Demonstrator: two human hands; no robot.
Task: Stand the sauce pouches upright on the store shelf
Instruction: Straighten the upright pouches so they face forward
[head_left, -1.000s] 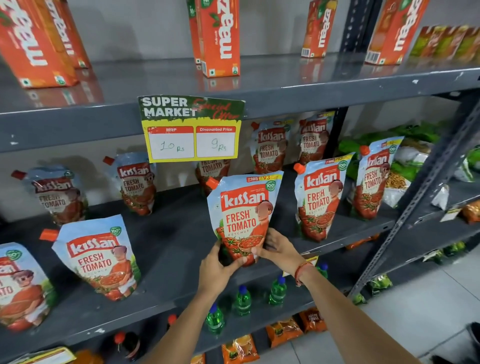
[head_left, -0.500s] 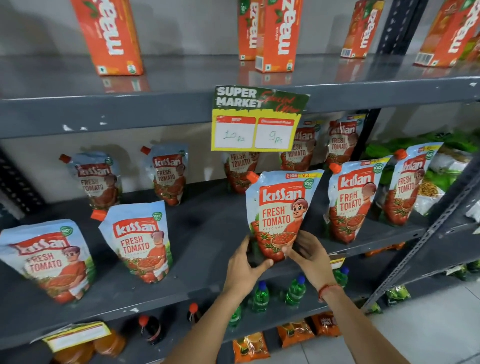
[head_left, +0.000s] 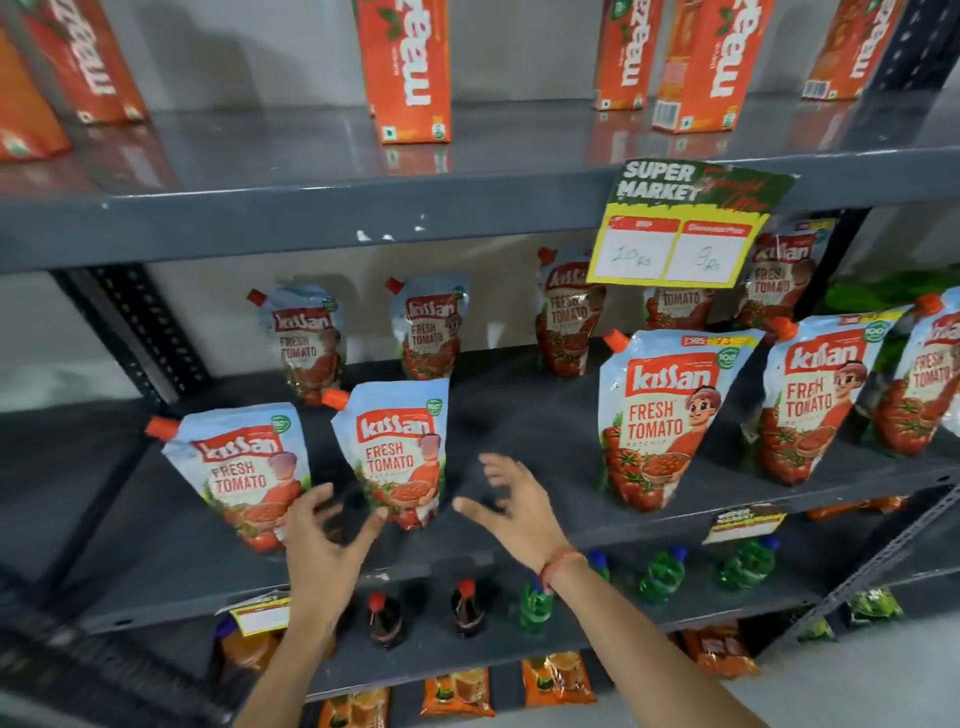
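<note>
Several blue-and-red tomato ketchup pouches stand upright on the grey middle shelf (head_left: 519, 530) in a front and a back row. A front pouch (head_left: 399, 452) stands between my two hands. My left hand (head_left: 324, 540) is open just left of its base, fingers spread, in front of another front pouch (head_left: 244, 473). My right hand (head_left: 511, 506) is open to its right, holding nothing. Further right, the pouch (head_left: 662, 415) at the shelf's front stands on its own, with two more front pouches (head_left: 815, 395) beyond it.
Orange juice cartons (head_left: 408, 67) stand on the upper shelf. A yellow price tag (head_left: 680, 228) hangs from that shelf's edge. Small bottles (head_left: 660, 574) line the lower shelf, with orange snack packets (head_left: 457, 691) below. A dark upright post (head_left: 130, 332) rises at left.
Both hands have let go of the pouch they held; it stands alone at the right. The hands and the view have moved left toward another front pouch.
</note>
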